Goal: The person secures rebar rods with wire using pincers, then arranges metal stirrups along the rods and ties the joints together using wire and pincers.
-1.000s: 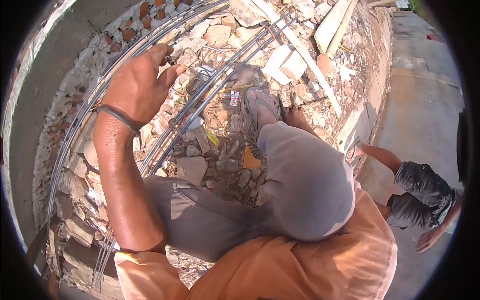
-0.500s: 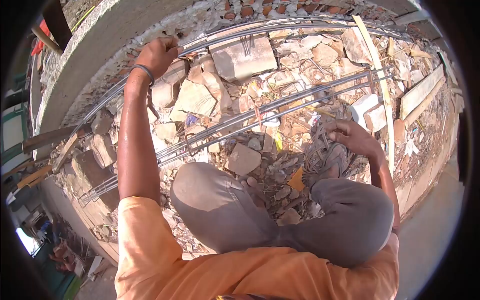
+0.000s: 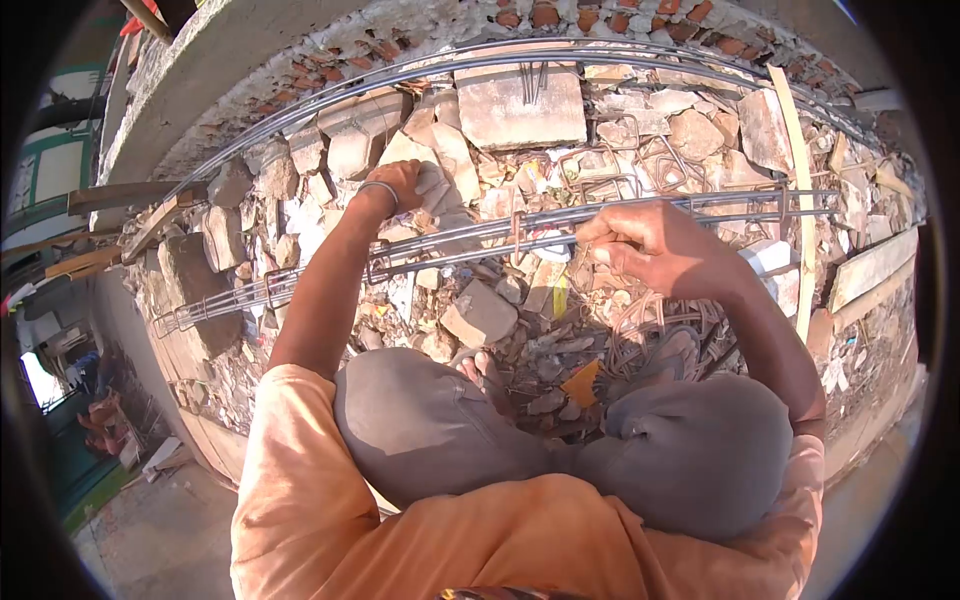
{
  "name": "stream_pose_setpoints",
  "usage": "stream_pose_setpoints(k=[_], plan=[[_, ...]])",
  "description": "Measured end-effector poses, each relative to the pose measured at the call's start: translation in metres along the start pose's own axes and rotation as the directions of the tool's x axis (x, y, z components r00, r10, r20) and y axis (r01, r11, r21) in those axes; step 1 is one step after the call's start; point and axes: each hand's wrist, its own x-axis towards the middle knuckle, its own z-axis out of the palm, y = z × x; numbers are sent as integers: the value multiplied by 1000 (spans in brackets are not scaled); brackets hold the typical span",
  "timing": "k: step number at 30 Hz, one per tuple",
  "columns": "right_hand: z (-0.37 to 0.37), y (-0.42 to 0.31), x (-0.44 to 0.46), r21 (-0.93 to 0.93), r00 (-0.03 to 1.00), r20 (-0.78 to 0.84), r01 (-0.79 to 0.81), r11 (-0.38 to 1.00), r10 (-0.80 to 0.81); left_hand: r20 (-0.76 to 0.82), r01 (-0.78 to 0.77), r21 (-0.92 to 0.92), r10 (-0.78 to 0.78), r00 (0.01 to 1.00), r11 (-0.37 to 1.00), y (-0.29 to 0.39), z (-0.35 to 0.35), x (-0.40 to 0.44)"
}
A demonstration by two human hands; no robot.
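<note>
A long rebar cage, made of thin steel bars with square stirrups, lies across the rubble before my knees. My left hand, with a band at the wrist, is over pale stones just beyond the cage; its fingertips are hidden. My right hand is at the cage's right part, thumb and fingers curled close together beside the bars. Whether something thin sits between them does not show. One rusty stirrup stands around the bars left of that hand. Loose bent stirrups lie behind the cage.
Long loose steel rods curve along the rough brick wall. A large concrete block rests near them. On the right, a wooden strip crosses the cage's end. Rusty bent metal pieces lie by my right foot.
My left hand has left the rods by the wall and come nearer, toward the cage. The right hand has risen from beside my knee to the bars. The view has shifted slightly.
</note>
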Motion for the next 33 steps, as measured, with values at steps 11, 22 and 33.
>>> stream_pose_setpoints(k=[11, 22, 33], plan=[[51, 11, 210, 152, 980, -199, 2, 988, 29, -182, -185, -243, 142, 973, 952, 17, -36, -64], [-63, 5, 86, 705, 552, -667, 685, 185, 500, -204, -232, -233, 185, 961, 944, -49, 14, -17], [-191, -13, -317, -131, -267, -960, 694, 708, 84, -49, -368, -35, 366, 929, 929, -37, 0, 11]])
